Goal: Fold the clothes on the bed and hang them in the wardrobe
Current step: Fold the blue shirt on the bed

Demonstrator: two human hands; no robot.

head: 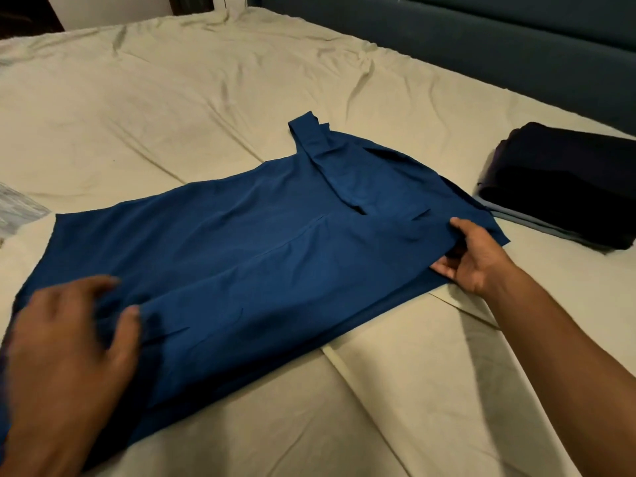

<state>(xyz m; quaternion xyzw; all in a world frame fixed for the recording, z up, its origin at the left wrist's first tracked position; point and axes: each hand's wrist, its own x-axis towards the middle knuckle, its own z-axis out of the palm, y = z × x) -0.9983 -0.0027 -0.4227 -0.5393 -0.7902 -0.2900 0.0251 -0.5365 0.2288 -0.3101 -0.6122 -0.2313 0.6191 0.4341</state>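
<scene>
Bare forearms; bare hands (471, 256)

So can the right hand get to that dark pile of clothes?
Probably yes. The dark pile lies on the bed just beyond the right hand, with only bare sheet between them. But that hand is pinching the blue garment now, so it would need to let go first.

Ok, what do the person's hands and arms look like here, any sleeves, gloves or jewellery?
Both hands are bare: no gloves, and no rings show on the left hand or the right hand. The right forearm is bare up to the frame edge, with no sleeve, watch or bracelet. The left hand is motion-blurred, and its wrist is barely in view.
</scene>
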